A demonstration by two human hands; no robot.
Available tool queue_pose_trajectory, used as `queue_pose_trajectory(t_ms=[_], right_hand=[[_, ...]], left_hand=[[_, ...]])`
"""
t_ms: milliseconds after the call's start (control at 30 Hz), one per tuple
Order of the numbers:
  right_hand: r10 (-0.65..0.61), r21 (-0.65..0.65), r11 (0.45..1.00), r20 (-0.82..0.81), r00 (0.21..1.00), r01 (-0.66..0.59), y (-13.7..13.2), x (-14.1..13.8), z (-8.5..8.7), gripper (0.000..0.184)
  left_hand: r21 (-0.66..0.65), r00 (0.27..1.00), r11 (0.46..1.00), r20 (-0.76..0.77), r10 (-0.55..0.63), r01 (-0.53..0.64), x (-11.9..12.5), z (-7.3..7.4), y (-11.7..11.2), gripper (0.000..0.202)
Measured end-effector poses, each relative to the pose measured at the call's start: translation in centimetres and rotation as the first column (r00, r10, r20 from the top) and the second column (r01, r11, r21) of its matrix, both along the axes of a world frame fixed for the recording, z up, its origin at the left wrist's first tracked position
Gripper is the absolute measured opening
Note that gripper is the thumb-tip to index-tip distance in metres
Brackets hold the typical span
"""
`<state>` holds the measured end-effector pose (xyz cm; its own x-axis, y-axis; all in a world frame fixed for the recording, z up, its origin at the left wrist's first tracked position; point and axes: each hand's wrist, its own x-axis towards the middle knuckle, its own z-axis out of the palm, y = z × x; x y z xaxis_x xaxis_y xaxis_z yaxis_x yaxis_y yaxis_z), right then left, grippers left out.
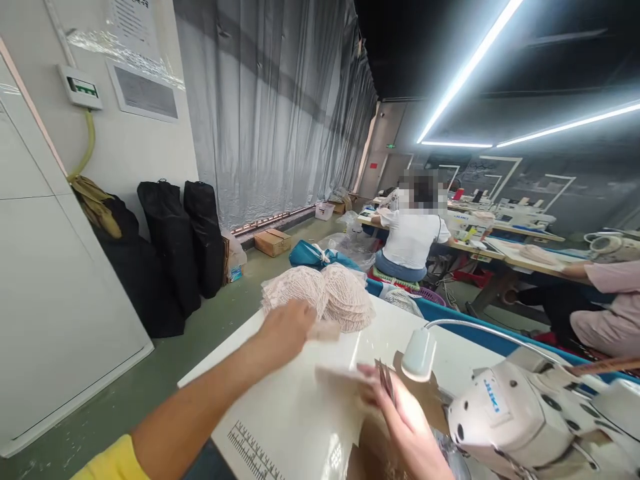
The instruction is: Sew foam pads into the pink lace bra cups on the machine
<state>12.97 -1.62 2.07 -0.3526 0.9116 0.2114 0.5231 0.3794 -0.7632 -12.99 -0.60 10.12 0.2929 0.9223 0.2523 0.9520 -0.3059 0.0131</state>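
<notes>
On the white sewing table [300,393], two stacks of pale pink lace pieces [295,288] lie side by side at the far end. My left hand [287,333] reaches over the near edge of the left stack, its fingers bent down and blurred by motion. A small beige piece [325,331] shows right beside those fingers; whether they grip it is unclear. Closer to the sewing machine, my right hand [395,407] is closed, with metal thread snips [385,381] in it, blades pointing up. Its fingertips pinch a pale fabric piece [343,375], smeared by movement.
A JUKI sewing machine [500,407] stands at the right, with a white lamp [419,355] on a bent neck. A printed ruler [253,450] marks the near edge. Beyond are a blue bundle [320,255], a cardboard box [273,242] and seated co-workers at other machines.
</notes>
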Motion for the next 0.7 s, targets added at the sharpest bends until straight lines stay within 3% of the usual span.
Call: queue_pose_trajectory(t_ms=[67, 133, 167, 233, 333, 367, 433, 500, 600, 700], right_hand=[[-0.054, 0.191, 0.977, -0.194, 0.979, 0.092, 3.0, -3.6, 2.6, 0.043], [-0.038, 0.301, 0.947, -0.238, 0.971, 0.111, 6.3, -6.0, 4.6, 0.046], [-0.04, 0.327, 0.937, -0.245, 0.969, 0.122, 7.8, -6.7, 5.1, 0.045], [-0.025, 0.343, 0.934, -0.218, 0.976, 0.101, 10.6, -7.3, 5.0, 0.041], [-0.024, 0.276, 0.959, -0.124, 0.992, 0.057, 13.0, -6.7, 2.4, 0.042], [-0.035, 0.245, 0.968, -0.093, 0.995, 0.057, 13.1, -6.1, 1.2, 0.043], [-0.052, 0.201, 0.978, -0.042, 0.998, 0.059, 12.3, -4.7, -0.9, 0.046], [-0.051, 0.169, 0.984, -0.005, 0.999, 0.051, 10.1, -2.9, -2.2, 0.049], [-0.019, 0.096, 0.995, 0.039, 0.999, 0.016, 4.8, 0.3, -2.4, 0.043], [0.078, -0.037, 0.996, 0.061, 0.995, -0.075, -1.4, 4.2, -1.1, 0.032]], left_hand=[[0.227, 0.995, 0.97, 0.067, 0.08, -0.093, -1.5, 2.5, 2.6, 0.031], [0.406, 0.987, 0.91, 0.157, 0.017, -0.08, -2.5, 4.1, 5.3, 0.035], [0.429, 0.983, 0.901, 0.185, -0.017, -0.065, -2.9, 4.3, 6.5, 0.037], [0.334, 0.976, 0.942, 0.21, -0.052, -0.022, -3.2, 3.3, 8.5, 0.038], [0.154, 0.977, 0.987, 0.203, -0.066, 0.035, -3.2, -0.7, 10.1, 0.027], [0.112, 0.976, 0.992, 0.206, -0.073, 0.051, -3.2, -2.2, 10.3, 0.037], [0.057, 0.972, 0.996, 0.224, -0.074, 0.063, -3.3, -4.5, 10.7, 0.064], [0.028, 0.965, 0.997, 0.251, -0.082, 0.077, -3.6, -5.5, 11.0, 0.078], [0.013, 0.949, 0.994, 0.297, -0.105, 0.106, -4.2, -4.8, 11.3, 0.078], [0.024, 0.933, 0.993, 0.34, -0.12, 0.119, -4.4, -3.3, 11.3, 0.074]])
